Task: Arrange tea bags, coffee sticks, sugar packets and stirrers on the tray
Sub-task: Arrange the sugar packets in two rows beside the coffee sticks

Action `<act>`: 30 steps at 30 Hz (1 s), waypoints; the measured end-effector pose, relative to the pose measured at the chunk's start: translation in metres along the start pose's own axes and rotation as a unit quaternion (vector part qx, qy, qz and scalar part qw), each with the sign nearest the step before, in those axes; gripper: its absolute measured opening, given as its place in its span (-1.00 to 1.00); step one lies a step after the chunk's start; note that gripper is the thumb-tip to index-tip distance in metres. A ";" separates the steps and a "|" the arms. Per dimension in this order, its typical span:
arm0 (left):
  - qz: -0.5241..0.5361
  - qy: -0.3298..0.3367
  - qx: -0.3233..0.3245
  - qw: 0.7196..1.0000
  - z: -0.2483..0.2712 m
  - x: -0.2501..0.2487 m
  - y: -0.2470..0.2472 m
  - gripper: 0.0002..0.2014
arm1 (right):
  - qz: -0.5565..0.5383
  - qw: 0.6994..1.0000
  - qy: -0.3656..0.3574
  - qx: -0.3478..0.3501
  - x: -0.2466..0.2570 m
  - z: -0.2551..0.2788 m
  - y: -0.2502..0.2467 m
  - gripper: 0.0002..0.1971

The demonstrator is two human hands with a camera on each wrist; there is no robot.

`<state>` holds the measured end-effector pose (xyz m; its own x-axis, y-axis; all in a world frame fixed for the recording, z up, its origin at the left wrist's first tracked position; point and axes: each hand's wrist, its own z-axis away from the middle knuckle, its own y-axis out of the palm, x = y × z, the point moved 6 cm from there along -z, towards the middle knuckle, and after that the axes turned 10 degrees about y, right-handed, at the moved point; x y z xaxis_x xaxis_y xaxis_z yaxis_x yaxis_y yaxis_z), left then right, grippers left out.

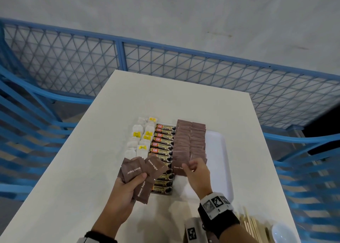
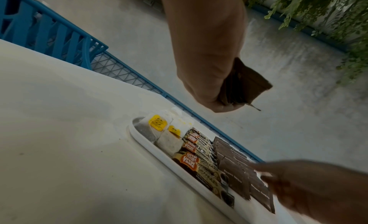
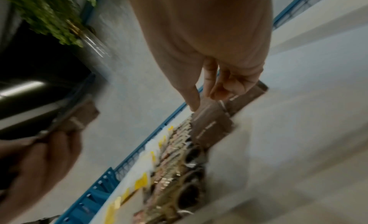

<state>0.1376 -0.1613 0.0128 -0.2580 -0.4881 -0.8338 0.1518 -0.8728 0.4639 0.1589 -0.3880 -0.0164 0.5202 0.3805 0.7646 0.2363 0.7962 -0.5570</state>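
While the white table [image 1: 73, 169] carries the white tray [image 1: 219, 150], tea bags [image 1: 139, 141], coffee sticks [image 1: 163, 145] and two columns of brown sugar packets [image 1: 190, 139] fill it left to right. Left hand [image 1: 128, 185] grips a fanned sugar stack [image 1: 139, 169] above the tray's near-left end. Right hand [image 1: 197, 174], fingers bent, presses the nearest laid packet [image 1: 179, 166]. Stirrers [image 1: 252, 226] lie off-tray, near right.
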 end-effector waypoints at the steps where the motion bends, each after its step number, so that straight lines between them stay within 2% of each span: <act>1: -0.002 0.000 0.000 1.000 0.000 0.000 0.001 -0.63 | -0.001 0.999 -0.018 0.026 0.011 0.007 0.002 -0.87; 3: 0.000 -0.004 0.001 1.000 -0.001 0.001 0.002 -0.63 | -0.009 0.992 -0.030 0.119 0.031 0.024 0.014 -0.77; 5: 0.007 0.001 0.006 1.000 0.000 0.001 0.003 -0.62 | -0.045 0.976 -0.023 0.211 0.043 0.041 0.027 -0.56; 6: 0.016 0.006 0.012 1.000 0.000 -0.001 0.004 -0.54 | -0.059 0.969 -0.017 0.241 0.046 0.046 0.033 -0.47; 7: 0.016 0.009 0.020 1.000 0.000 -0.001 0.005 -0.38 | -0.071 0.962 -0.011 0.263 0.048 0.051 0.036 -0.44; 8: 0.013 0.009 0.024 1.000 0.000 0.000 0.004 -0.24 | -0.084 0.957 -0.006 0.276 0.049 0.054 0.038 -0.47; 9: 0.009 0.009 0.023 1.000 0.000 0.001 0.003 -0.21 | -0.096 0.954 -0.005 0.285 0.050 0.057 0.039 -0.56; 11: 0.002 0.006 0.019 1.000 0.001 0.001 0.002 -0.41 | -0.116 0.946 -0.013 0.301 0.052 0.060 0.039 -0.77; 13: 0.001 0.007 0.020 1.000 0.002 0.000 0.003 -0.50 | -0.137 0.941 -0.005 0.308 0.051 0.060 0.040 -0.91; 16: -0.007 -0.004 0.022 1.000 0.001 0.004 0.001 -0.63 | -0.225 0.925 0.046 0.304 0.045 0.054 0.037 -0.94; 19: -0.001 -0.014 0.016 1.000 0.000 0.006 0.000 -0.62 | -0.286 0.913 0.073 0.281 0.036 0.041 0.026 -0.82; 24: 0.019 -0.006 0.033 0.999 0.001 0.002 0.006 -0.66 | -0.337 0.917 0.104 0.186 0.003 0.013 0.003 -0.81; 27: 0.016 -0.011 0.032 0.999 0.000 0.002 0.005 -0.68 | -0.350 0.921 0.131 0.113 -0.019 0.000 -0.015 -0.84; 30: 0.009 -0.013 0.031 0.999 -0.001 0.002 0.005 -0.67 | -0.259 0.950 0.174 0.030 -0.046 -0.011 -0.029 -0.90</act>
<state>0.1386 -0.1671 0.0131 -0.2804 -0.5030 -0.8175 0.0972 -0.8622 0.4971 0.1374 -0.4343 -0.0391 0.5892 -0.2396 0.7717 0.4920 0.8639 -0.1075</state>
